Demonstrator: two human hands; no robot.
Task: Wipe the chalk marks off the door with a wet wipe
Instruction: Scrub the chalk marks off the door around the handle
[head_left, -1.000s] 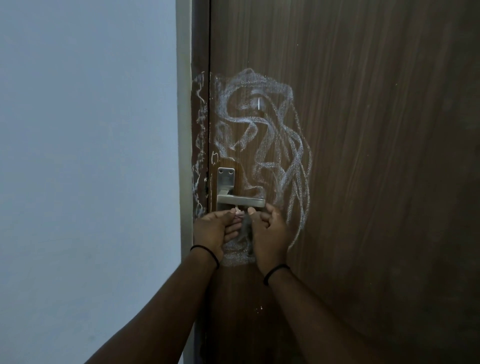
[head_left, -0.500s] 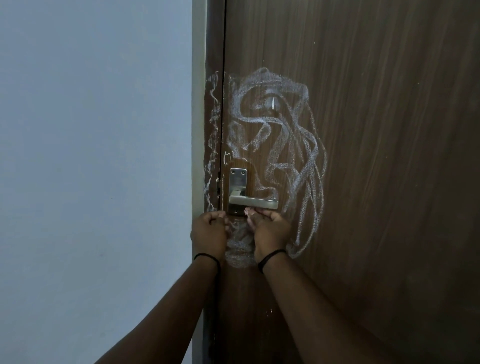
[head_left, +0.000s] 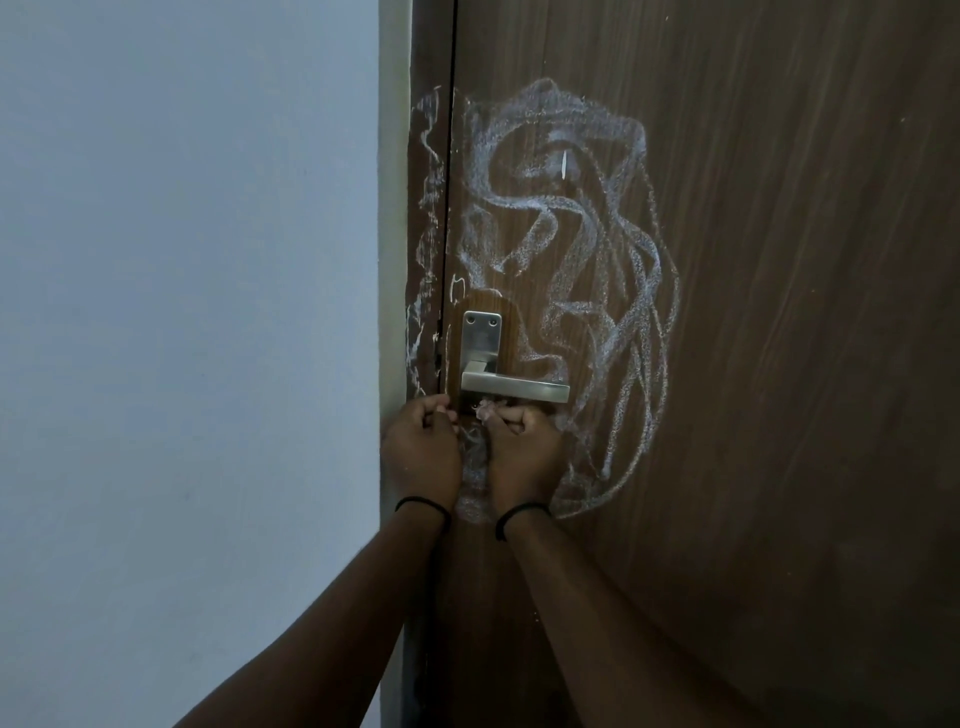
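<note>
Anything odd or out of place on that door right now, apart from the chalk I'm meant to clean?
Only that the chalk marks are not confined to the door: white smears also run down the door frame left of the gap. The handle sits level, nothing looks damaged.

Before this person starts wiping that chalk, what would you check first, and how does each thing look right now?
1. Wet wipe in hand: ok, held between the left hand and the right hand.
2. Wipe opened out flat: not ok, it looks bunched.
3. Wipe still wet: cannot tell.
4. Chalk marks within reach: ok, just above the hands.
5. Door handle clear of the hands: ok, hands sit below it.
6. Door latched: cannot tell.
</note>
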